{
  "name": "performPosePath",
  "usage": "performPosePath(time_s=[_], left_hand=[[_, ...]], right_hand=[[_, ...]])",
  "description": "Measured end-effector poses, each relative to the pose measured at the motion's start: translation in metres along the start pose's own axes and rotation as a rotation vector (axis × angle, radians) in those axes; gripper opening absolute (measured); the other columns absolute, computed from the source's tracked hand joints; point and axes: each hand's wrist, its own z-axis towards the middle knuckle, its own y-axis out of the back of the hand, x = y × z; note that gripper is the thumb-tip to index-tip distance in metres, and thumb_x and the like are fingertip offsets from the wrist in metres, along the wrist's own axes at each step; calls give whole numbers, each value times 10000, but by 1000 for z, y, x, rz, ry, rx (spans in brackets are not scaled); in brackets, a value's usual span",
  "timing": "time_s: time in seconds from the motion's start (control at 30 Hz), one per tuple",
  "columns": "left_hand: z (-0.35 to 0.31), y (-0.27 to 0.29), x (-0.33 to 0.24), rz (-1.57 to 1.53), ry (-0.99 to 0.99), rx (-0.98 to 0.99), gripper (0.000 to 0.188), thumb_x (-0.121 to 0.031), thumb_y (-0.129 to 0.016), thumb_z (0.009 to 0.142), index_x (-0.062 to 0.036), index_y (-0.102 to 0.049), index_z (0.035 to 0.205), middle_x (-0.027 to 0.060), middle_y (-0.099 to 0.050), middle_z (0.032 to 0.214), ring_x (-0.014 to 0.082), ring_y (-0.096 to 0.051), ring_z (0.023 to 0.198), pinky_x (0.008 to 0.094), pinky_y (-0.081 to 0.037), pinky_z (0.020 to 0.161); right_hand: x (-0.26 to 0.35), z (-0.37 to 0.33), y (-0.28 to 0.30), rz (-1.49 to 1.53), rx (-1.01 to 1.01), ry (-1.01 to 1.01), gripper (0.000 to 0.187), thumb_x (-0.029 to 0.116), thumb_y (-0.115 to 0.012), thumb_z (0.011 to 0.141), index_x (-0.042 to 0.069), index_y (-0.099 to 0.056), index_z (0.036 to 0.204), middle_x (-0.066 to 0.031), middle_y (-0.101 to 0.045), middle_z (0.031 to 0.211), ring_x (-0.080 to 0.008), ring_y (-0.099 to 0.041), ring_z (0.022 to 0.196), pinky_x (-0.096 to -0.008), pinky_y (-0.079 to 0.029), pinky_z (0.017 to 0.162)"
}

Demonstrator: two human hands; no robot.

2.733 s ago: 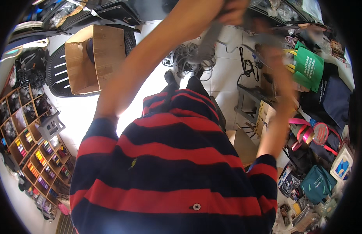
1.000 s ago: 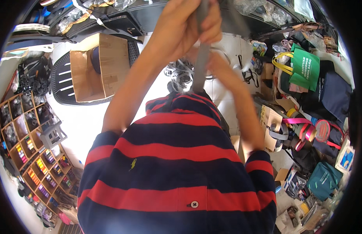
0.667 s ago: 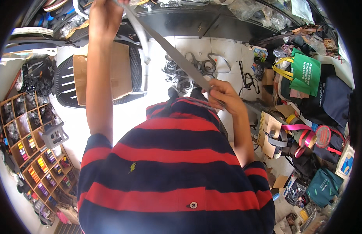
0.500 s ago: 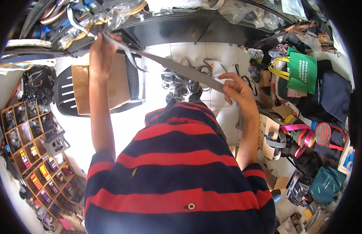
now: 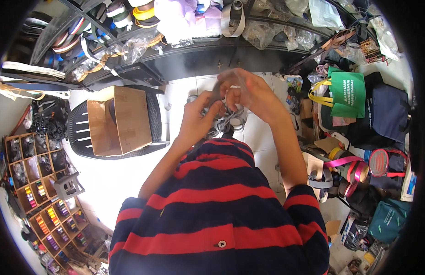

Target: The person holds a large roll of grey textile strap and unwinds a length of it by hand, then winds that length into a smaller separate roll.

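My left hand [image 5: 197, 118] is closed in front of my body, with a grey webbing strap [image 5: 216, 93] pinched between its thumb and fingers. Close by on the right, my right hand [image 5: 254, 94] curls its fingers round the same strap, which bends up across them. Motion smears that hand and the strap, so the strap's exact path is hard to make out. Below both hands, a tangled heap of grey straps [image 5: 237, 123] lies on the tiled floor, partly hidden by my hands and wrists.
At the left, a cardboard box [image 5: 135, 121] sits on a black plastic chair [image 5: 79, 121]. A compartment rack [image 5: 33, 208] of thread spools stands lower left. Dark shelving [image 5: 185, 62] runs along the back. Bags, including a green tote [image 5: 353, 105], and ribbon rolls [image 5: 359, 172] crowd the right side.
The strap was stretched taut between my widely spread hands. Both hands have now come together at the middle, and the strap is slack and bent between them. The view has shifted slightly too.
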Motion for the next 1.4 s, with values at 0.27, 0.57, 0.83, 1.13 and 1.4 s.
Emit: performPosePath(time_s=[0.27,0.57,0.83,1.13,1.4], left_hand=[[4,-2,2,-359,222,25,232,-193,-476,974,13,-581,958,46,-585,639,118,-573,541,252,-460,522],[5,-3,-6,-569,-120,21,276,-100,-567,895,0,-598,1150,100,-384,1352,180,-411,1209,326,-357,964],[4,-14,3,-680,127,-196,210,-92,-556,901,-3,-607,1085,60,-443,1260,163,-454,1147,334,-363,967],[-8,3,-21,457,-324,-89,568,36,-680,746,-82,-520,1278,120,-510,1219,234,-596,990,307,-507,793],[-9,26,-19,429,-300,-54,625,63,-664,736,-111,-505,1315,115,-564,1163,255,-623,937,316,-541,758]], right_hand=[[-17,-8,-3,-1593,-499,721,433,9,-632,756,88,-572,1177,-113,-588,1144,-298,-520,1109,-352,-458,813],[-53,-5,4,-1038,-417,512,93,6,-633,791,-12,-638,882,-121,-619,953,-267,-590,876,-333,-456,743],[-73,10,-23,-638,-740,389,130,64,-634,830,-28,-601,915,-101,-636,855,-165,-617,728,-280,-466,657],[-71,8,-8,84,-596,39,137,88,-622,821,6,-588,925,-83,-631,838,-136,-627,732,-239,-486,654],[-59,8,-23,-17,-448,34,137,116,-612,857,10,-599,941,-40,-622,867,-104,-590,810,-224,-447,731]])
